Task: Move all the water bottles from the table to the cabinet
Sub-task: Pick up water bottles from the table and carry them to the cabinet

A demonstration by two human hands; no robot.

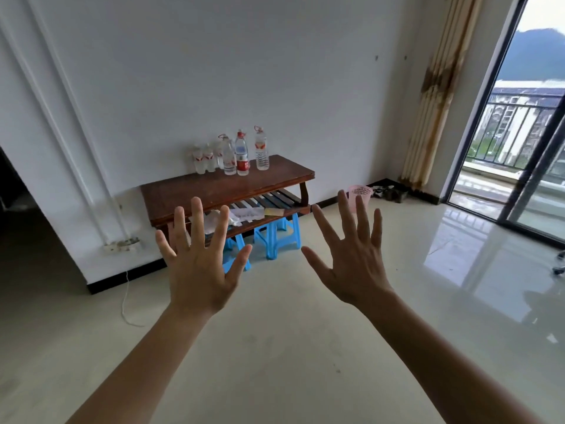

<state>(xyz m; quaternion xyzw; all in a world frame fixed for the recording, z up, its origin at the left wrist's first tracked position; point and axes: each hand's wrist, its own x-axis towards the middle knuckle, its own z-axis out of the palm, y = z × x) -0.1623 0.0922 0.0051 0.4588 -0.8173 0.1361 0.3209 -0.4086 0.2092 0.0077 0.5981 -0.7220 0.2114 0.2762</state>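
Note:
Several clear water bottles with red-and-white labels (242, 154) stand in a cluster at the back of a dark wooden table (189, 191) against the white wall. One bottle (261, 149) stands slightly apart on the right of the cluster. My left hand (198, 264) and my right hand (351, 258) are both held up in front of me with fingers spread wide, backs toward the camera, holding nothing. Both hands are well short of the table. No cabinet is in view.
Papers lie on the table's slatted lower shelf (275, 200). Two blue plastic stools (276, 234) stand under it. A pink basket (359, 194) sits on the floor to the right. A power strip (122, 243) and cord lie at the wall. A glass balcony door (519, 148) is at far right.

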